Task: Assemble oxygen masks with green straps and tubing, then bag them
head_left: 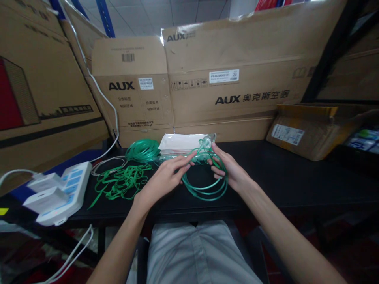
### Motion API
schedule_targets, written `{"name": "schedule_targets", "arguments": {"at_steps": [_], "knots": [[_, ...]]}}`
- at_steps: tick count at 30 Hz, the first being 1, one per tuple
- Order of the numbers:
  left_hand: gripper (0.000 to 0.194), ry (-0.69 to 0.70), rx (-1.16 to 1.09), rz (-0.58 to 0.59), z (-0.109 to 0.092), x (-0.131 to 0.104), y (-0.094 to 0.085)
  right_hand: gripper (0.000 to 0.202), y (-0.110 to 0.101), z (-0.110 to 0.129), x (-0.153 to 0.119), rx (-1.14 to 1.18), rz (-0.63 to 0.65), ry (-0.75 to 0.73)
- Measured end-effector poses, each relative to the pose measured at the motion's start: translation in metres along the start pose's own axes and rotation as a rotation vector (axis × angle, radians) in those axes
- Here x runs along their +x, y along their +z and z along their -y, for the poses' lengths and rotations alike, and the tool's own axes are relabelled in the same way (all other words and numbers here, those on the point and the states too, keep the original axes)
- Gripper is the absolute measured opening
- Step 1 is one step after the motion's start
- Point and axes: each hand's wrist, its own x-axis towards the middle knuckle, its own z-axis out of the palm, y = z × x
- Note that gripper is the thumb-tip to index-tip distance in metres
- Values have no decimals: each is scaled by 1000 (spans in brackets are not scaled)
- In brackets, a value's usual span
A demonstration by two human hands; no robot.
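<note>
A looped coil of clear green tubing (207,194) hangs between my hands just above the black table. My right hand (232,167) is closed around the coil's right side, thumb up and fingers curled through the loops. From the left, my left hand (171,171) reaches the coil's upper left side, its index finger stretched forward and its thumb below, with the tubing at the fingertips. Above the fingers, a clear and green plastic piece (204,145) is bunched near the tubing's top. Just behind lies a clear plastic bag with a white panel (180,142).
Left of my hands lie a tangle of green flat strap (121,183), a coil of green tubing (143,150) and a pale cable (108,163). A white power strip (69,189) with chargers sits further left. Cardboard panels (189,94) wall the back; an opened carton (302,132) stands right.
</note>
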Motion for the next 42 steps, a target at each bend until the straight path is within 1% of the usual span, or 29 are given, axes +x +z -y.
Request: {"name": "schedule_targets", "arguments": {"at_steps": [2, 4, 6, 9, 11, 13, 15, 17, 20, 22, 24, 26, 29, 32, 34, 36, 37, 38, 40, 42], "knots": [[45, 76, 92, -15, -6, 0, 3, 43, 2, -1, -1, 13, 9, -6], [47, 99, 143, 9, -11, -1, 5, 41, 5, -2, -2, 47, 5, 0], [48, 98, 163, 49, -15, -2, 8, 37, 8, -2, -2, 102, -24, 1], [50, 92, 169, 53, -18, -2, 13, 26, 11, -2, -2, 211, -59, 7], [52, 74, 151, 46, -17, -1, 17, 20, 13, 0, -1, 271, -46, 9], [52, 44, 107, 50, -17, 0, 22, 17, 15, 1, 0, 308, -2, -19], [49, 12, 24, 75, -16, 1, 28, 19, 17, 1, 1, 333, 70, -64], [47, -24, -113, 124, -16, 1, 35, 24, 17, 1, 2, 357, 123, -87], [49, -111, -431, 204, -18, 3, 49, 27, 17, 0, 1, 422, 140, -53], [51, -181, -647, 224, -20, 6, 58, 21, 17, 1, 1, 461, 150, -54], [51, -224, -743, 218, -23, 9, 65, 12, 16, 3, 1, 473, 153, -98], [49, -228, -681, 190, -27, 12, 70, 10, 13, 6, 3, 464, 99, -131], [46, -191, -478, 112, -33, 13, 68, 17, -2, 13, 9, 453, -56, -115], [47, -117, -250, 18, -35, 17, 61, 23, -31, 27, 12, 460, -153, -136], [49, -58, -67, -68, -32, 29, 53, 25, -55, 39, 10, 452, -240, -201], [47, -45, 135, -118, -26, 52, 47, 27, -77, 52, 5, 426, -312, -248], [45, -78, 246, -100, -22, 68, 44, 27, -86, 57, 2, 414, -339, -269], [45, -145, 363, -33, -18, 86, 43, 28, -93, 62, -1, 407, -354, -285], [49, -214, 432, 39, -9, 123, 44, 27, -103, 68, -5, 404, -364, -304], [54, -298, 491, 105, -1, 158, 51, 27, -107, 68, -6, 404, -363, -299]]}}
